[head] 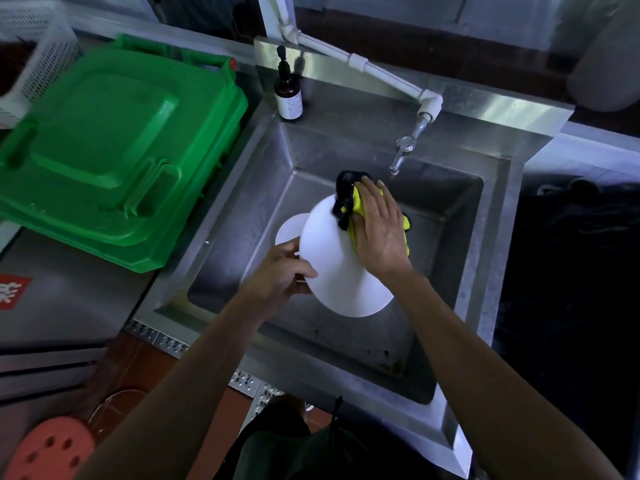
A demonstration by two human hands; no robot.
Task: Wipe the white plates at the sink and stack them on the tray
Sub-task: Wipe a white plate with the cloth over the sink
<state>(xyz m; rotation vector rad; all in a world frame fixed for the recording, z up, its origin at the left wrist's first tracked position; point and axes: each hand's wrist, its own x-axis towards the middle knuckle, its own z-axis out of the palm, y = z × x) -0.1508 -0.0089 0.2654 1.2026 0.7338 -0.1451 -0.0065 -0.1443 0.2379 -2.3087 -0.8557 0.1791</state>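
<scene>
my left hand (277,271) grasps the round white plate (336,265) over the steel sink (498,216); my right hand (379,230) presses the yellow-black cloth (348,202) flat, fingers straight

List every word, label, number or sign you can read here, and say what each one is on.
Nothing here can be read with certainty.
Pump bottle at the sink's back corner: pale label with print, too small and blurred to read.
Red sign on the grey surface at the left edge: white marks, cut off by the frame, unreadable.
Green bin lid, plates and cloth: no text visible.
</scene>
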